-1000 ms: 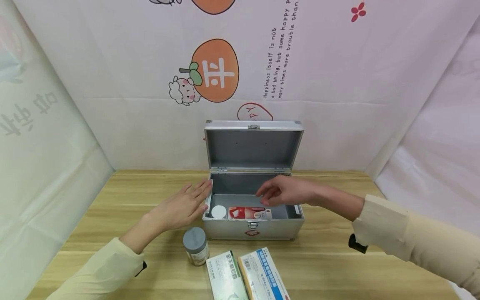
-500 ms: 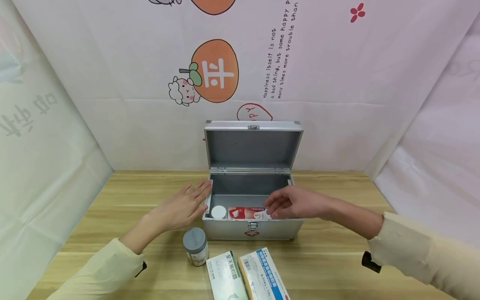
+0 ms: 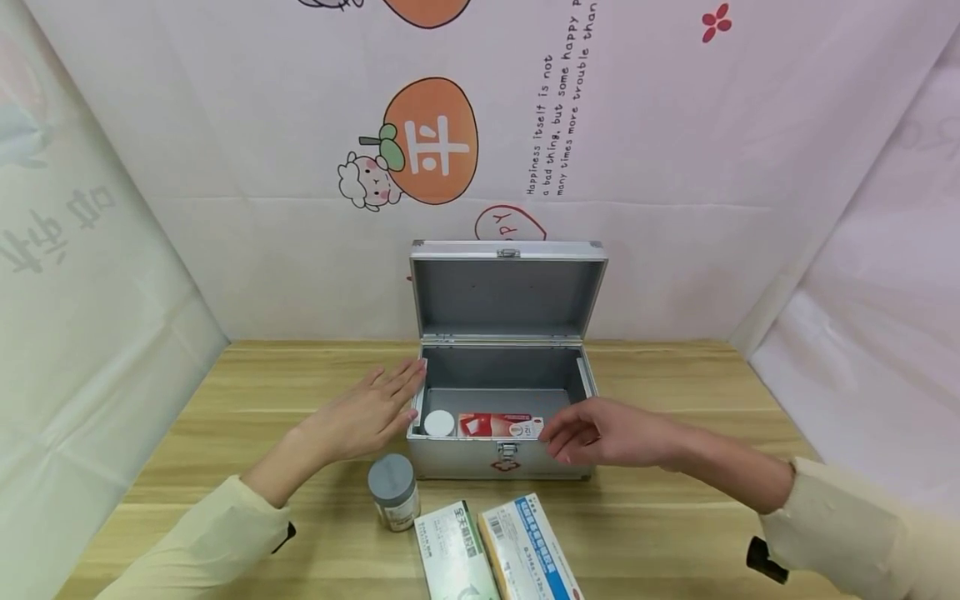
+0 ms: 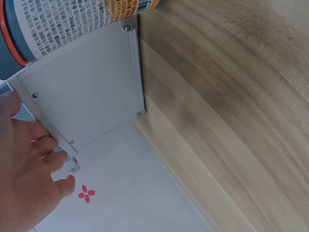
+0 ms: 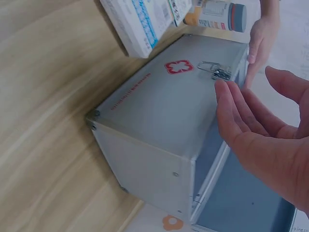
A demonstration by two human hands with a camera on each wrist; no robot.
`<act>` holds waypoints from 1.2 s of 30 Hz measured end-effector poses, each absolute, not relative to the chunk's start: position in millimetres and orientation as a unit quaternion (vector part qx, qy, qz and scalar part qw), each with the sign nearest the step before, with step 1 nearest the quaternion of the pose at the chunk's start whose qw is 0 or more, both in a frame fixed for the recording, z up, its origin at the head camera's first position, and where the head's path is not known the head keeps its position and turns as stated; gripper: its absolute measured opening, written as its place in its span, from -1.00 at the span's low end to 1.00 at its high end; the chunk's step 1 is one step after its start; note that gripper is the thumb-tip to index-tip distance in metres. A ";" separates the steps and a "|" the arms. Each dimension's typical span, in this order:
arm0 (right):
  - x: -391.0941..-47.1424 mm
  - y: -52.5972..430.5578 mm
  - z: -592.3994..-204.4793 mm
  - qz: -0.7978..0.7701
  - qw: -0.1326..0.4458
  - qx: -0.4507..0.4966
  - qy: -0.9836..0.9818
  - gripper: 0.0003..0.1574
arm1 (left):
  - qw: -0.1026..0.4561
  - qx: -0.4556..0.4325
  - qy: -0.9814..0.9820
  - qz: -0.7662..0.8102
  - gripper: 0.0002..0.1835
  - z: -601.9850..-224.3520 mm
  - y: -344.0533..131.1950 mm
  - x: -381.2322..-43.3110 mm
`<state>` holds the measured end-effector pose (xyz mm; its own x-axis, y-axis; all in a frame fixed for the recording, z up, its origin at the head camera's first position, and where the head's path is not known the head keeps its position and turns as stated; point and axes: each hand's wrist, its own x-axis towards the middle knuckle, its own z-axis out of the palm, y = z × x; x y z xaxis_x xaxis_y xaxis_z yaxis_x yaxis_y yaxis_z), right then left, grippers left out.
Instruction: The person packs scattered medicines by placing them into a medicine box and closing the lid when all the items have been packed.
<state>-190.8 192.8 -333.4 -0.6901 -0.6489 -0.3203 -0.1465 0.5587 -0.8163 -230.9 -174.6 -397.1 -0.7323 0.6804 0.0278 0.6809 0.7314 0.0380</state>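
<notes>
Surface (image 3: 660, 533) of wood carries a lid-up metal case (image 3: 465, 461), between the left grip (image 3: 363, 417) and right grip (image 3: 603, 433). Released, straight-fingered, the left grip rests at the case's side. The right grip, loosely curved around nothing, has drawn back from over the case's inside to its front rim, so the inside seems freer to reach. Nearer than both grips lie a blue-white carton (image 3: 531, 546) and green-white carton (image 3: 456, 550); a jar (image 3: 393, 492) stands below the left grip. Inside, a red carton (image 3: 487, 425) lies just left of the right grip, a white-capped bottle (image 3: 439, 423) right of the left.
</notes>
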 end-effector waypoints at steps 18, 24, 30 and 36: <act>-168.5 196.5 -375.6 -0.435 0.329 -0.233 0.805 -0.59 | 0.007 -0.366 -0.930 -0.027 -0.31 -398.0 -173.8 -231.3; -167.0 193.5 -391.9 -0.452 0.325 -0.255 0.791 -0.57 | 0.006 -0.367 -0.930 -0.025 -0.30 -397.4 -173.6 -231.3; -166.6 187.6 -402.9 -0.451 0.326 -0.248 0.793 -0.60 | 0.008 -0.367 -0.930 -0.028 -0.31 -397.7 -174.5 -231.2; -160.6 185.8 -415.0 -0.464 0.312 -0.235 0.795 -0.53 | 0.007 -0.366 -0.930 -0.027 -0.31 -396.8 -174.6 -229.7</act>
<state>-160.6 185.8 -415.0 -0.6954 -0.6628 -0.2777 -0.0850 0.4595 -0.8841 -229.7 -174.6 -396.8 -0.7326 0.6799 0.0326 0.6806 0.7312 0.0448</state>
